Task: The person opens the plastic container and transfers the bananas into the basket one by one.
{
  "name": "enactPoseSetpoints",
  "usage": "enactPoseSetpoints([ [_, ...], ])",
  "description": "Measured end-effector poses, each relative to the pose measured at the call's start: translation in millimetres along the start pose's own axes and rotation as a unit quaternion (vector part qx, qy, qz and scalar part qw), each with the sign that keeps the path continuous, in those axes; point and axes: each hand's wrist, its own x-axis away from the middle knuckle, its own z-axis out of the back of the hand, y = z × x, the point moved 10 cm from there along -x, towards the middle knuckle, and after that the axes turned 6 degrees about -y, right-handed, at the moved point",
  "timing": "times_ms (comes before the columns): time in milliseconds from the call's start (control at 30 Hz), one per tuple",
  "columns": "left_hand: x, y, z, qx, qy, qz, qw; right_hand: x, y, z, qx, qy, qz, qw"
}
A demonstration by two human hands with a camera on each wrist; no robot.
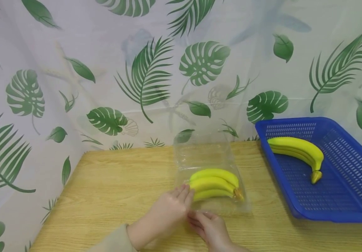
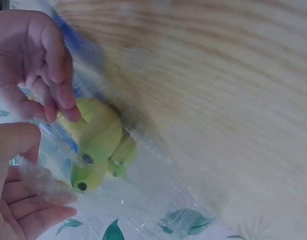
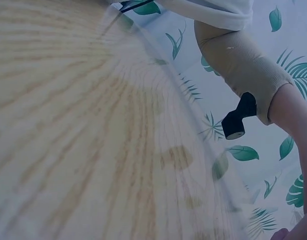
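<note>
A bunch of yellow bananas (image 1: 213, 182) lies in a clear plastic box (image 1: 245, 208) whose see-through lid (image 1: 204, 154) stands raised at the back. My left hand (image 1: 174, 204) is at the box's front left, beside the banana tips. In the left wrist view, this hand (image 2: 23, 195) holds the plastic between its thumb and fingers. At the front edge, my right hand (image 1: 210, 227) pinches the plastic with curled fingers. Greenish banana tips (image 2: 96, 155) show close by in the left wrist view. The right wrist view leaves my right hand almost entirely out.
To the right stands a blue plastic basket (image 1: 279, 182) holding a second banana bunch (image 1: 297, 148). The wooden table (image 1: 118, 185) ends at a leaf-printed cloth (image 1: 155, 77) behind. A beige sleeve (image 3: 243, 60) and a black device (image 3: 238, 120) appear in the right wrist view.
</note>
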Motion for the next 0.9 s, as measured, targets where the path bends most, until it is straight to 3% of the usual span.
enactPoseSetpoints([
  [233,-3.5,-10.3,3.1,0.063,-0.003,0.016,0.9979,1.2,-2,-2,0.009,-0.012,-0.010,0.9998],
  [333,-2.8,-19.9,4.2,0.122,-0.003,0.038,0.9918,2.2,-1,-2,0.017,-0.019,-0.018,0.9995],
  [500,-1.4,-33.8,9.3,0.196,0.033,0.054,0.9785,3.8,-2,-1,0.025,-0.027,-0.025,0.9990],
  [900,-6.6,-59.1,12.4,0.264,0.052,0.069,0.9607,5.2,-2,-3,0.003,-0.064,-0.063,0.9960],
])
